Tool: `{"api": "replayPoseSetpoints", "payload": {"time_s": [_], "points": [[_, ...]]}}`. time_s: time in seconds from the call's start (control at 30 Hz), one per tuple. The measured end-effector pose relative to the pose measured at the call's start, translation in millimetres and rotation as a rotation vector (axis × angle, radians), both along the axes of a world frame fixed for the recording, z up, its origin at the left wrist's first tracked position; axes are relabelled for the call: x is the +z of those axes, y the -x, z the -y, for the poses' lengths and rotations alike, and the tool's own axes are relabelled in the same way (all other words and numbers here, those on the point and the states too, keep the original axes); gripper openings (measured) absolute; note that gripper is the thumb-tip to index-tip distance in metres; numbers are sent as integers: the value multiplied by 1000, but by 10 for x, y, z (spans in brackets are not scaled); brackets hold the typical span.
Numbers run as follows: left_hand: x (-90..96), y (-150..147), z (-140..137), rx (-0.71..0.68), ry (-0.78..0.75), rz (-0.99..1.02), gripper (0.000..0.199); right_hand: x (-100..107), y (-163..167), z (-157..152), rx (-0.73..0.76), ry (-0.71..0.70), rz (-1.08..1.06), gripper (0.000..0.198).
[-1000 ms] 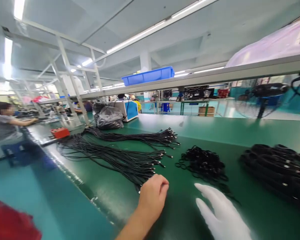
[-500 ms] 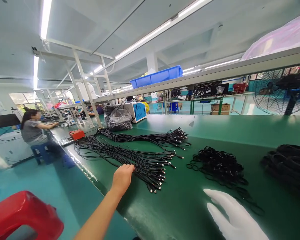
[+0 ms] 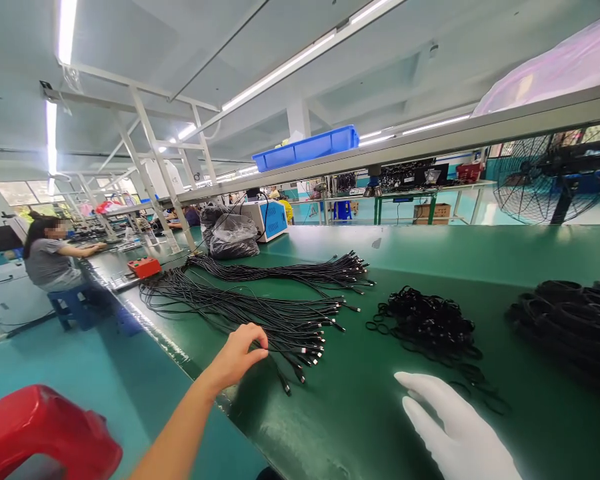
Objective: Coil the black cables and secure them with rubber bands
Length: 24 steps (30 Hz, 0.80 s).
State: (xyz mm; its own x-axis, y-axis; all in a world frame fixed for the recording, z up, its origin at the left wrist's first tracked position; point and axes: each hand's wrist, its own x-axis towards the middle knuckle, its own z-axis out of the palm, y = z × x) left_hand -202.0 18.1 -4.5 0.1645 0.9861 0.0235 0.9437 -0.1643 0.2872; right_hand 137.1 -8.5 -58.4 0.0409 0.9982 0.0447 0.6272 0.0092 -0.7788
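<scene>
My bare left hand (image 3: 240,353) is at the near edge of a spread bundle of black cables (image 3: 275,310). Its thumb and fingertips close on one cable (image 3: 285,350), whose metal plug points right. A second bundle of black cables (image 3: 280,272) lies behind the first, plugs also to the right. In a white glove, my right hand (image 3: 453,420) hovers over the bench front, thumb and fingers apart with nothing between them. Just beyond it lies a tangled heap of thin black loops (image 3: 430,320).
A pile of thick black coils (image 3: 575,320) is on the green bench (image 3: 350,413) at right. Toward the back stand a dark plastic bag (image 3: 233,237) and a blue-and-white machine (image 3: 273,220). A shelf overhead bears a blue tray (image 3: 307,150). A red chair back (image 3: 45,427) is at lower left.
My left hand has turned and drawn slightly back, thumb now showing, with a cable at its fingertips. Some plugs at the bundle's near side have shifted left. The whole view has swung slightly right.
</scene>
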Motion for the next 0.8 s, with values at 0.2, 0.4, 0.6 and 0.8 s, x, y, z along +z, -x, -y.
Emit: {"api": "replayPoseSetpoints", "payload": {"time_s": [0.2,0.4,0.6,0.8], "points": [[-169,-315,189,-33,30,38,14,-4,18,19,10,11,-39,37],[-240,-375,147,63,-78,84,14,34,16,28,-5,-22,-94,35],[-205,-133,-130,187,-127,71,15,23,8,54,12,40,-102,36],[-28,-267,-109,104,-230,227,12,4,2,30,7,15,-102,38]]}}
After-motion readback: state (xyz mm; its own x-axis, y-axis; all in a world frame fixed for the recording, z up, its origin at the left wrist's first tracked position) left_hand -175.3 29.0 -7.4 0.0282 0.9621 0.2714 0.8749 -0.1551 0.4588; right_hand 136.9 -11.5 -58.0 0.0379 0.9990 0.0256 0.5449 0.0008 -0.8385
